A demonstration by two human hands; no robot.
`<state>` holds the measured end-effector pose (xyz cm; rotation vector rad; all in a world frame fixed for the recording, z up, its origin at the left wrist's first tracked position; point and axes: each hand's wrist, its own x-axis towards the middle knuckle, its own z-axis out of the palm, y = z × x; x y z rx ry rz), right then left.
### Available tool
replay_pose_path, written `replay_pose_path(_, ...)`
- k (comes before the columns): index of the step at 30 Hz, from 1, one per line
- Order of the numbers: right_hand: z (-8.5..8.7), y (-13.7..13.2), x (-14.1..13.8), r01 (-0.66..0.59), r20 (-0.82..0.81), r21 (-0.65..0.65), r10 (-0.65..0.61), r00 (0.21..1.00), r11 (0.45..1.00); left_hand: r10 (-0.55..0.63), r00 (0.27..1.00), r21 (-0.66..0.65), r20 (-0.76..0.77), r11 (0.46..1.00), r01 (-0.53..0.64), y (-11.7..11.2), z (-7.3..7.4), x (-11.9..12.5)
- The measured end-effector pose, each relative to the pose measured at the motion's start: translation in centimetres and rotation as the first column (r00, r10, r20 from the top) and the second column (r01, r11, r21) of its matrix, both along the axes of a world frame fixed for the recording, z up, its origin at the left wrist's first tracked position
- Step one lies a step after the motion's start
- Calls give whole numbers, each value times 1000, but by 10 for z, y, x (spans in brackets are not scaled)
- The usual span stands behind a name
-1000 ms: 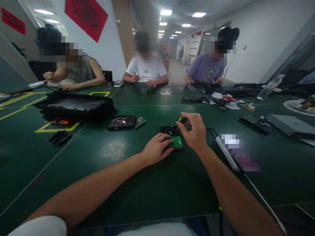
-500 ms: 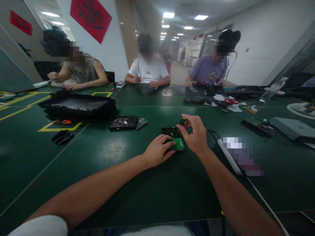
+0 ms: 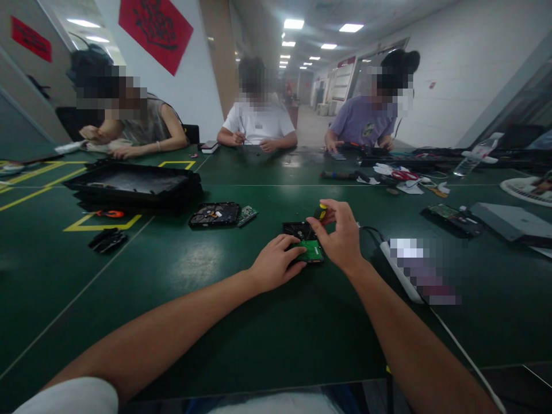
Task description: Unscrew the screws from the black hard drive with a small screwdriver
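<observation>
A hard drive [image 3: 297,229] with a green circuit board [image 3: 311,251] lies on the green table in front of me. My left hand [image 3: 280,261] steadies it, fingers over its left side and thumb along the near edge. Above the drive's right side, my right hand [image 3: 340,233] grips the black and yellow handle of a screwdriver [image 3: 320,211], held upright. The screwdriver's tip is too small to place for certain. To the left sit another hard drive [image 3: 214,215] and a loose circuit board [image 3: 247,215].
A black tray [image 3: 133,184] stands at left, near an orange-handled tool [image 3: 111,214] and black parts [image 3: 107,240]. At right lie a white power strip [image 3: 401,276], a drive [image 3: 451,220] and a grey box [image 3: 513,224]. Three people sit across the table.
The right hand's fingers and the screwdriver handle have turned slightly, showing more of the yellow top. My left hand stays on the drive. The whole view has shifted slightly.
</observation>
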<state>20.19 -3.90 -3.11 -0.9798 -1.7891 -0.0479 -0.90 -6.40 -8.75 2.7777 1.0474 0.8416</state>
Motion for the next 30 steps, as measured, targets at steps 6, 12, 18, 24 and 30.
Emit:
replay_pose_path(6,-7,2,-2,-109,-18,-69,108,994,992,3,1000,8,4,1000,-3,0,-1,1)
replay_pose_path(12,-3,0,-2,-66,-16,-22,66,998,998,8,1000,3,2,1000,-8,-1,0,2)
replay_pose_path(18,-3,0,-3,-90,24,-37,91,996,995,3,1000,7,12,1000,-3,-1,-1,2)
replay_pose_path(24,-2,-2,-3,-38,17,5,38,999,999,6,1000,2,-1,1000,-6,-1,0,2)
replay_pose_path(30,-4,0,-2,-82,-3,-47,82,997,996,3,1000,8,5,1000,-3,-1,0,2)
